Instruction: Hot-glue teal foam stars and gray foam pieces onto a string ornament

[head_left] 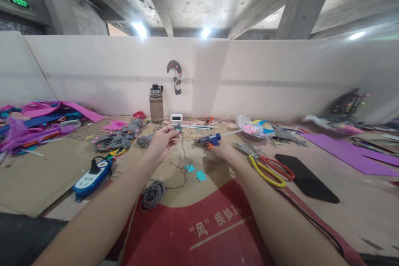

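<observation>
In the head view, the left hand [162,143] has its grip pinching a small piece [177,126] (too small to make out well), with yarn [183,146] hanging below it. The right hand's [220,149] grip is closed around a glue gun [212,138], its nozzle pointing left. Between the forearms, two blue stars [201,176] lie on the printed board [174,199] near a yarn coil [152,195]. Scissors [267,170] and a phone [307,178] lie beside the right arm on the desk [352,224].

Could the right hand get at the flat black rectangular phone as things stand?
Probably not directly: the right hand holds a blue plastic glue gun, and metal scissors with red and yellow handles lie between hand and phone.
</observation>
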Motion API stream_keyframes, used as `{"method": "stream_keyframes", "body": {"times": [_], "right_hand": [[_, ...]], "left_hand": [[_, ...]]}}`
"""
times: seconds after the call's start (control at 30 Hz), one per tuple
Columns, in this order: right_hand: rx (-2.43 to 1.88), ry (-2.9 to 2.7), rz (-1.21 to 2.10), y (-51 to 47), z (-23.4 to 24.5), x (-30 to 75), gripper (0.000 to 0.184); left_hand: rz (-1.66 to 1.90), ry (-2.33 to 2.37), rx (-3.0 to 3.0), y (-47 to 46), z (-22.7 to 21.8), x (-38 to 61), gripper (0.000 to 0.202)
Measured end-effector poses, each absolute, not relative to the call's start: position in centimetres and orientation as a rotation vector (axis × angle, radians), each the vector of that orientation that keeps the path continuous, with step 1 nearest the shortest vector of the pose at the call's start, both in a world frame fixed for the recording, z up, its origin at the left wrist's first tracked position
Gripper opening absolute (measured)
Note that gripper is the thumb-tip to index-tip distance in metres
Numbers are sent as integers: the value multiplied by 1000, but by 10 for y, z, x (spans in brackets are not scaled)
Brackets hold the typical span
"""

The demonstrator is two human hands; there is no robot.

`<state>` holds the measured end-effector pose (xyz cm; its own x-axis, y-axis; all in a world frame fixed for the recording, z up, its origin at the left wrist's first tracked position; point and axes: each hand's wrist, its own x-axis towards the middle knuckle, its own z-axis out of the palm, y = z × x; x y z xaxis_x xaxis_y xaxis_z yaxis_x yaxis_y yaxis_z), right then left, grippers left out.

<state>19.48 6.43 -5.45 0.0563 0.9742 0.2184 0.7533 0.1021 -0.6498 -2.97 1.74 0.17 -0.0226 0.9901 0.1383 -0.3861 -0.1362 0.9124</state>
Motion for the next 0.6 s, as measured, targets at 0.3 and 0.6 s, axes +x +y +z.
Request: {"method": "stream_keyframes", "body": {"times": [0.3, 0.6], "right_hand": [[-1090, -1539, 785, 7, -3, 154, 31], [-1051, -1740, 508, -10, -1, 148, 29]], "left_hand": [[1570, 858, 955, 19, 3, -35, 29], [1652, 908, 946, 18, 6, -37, 30]]}}
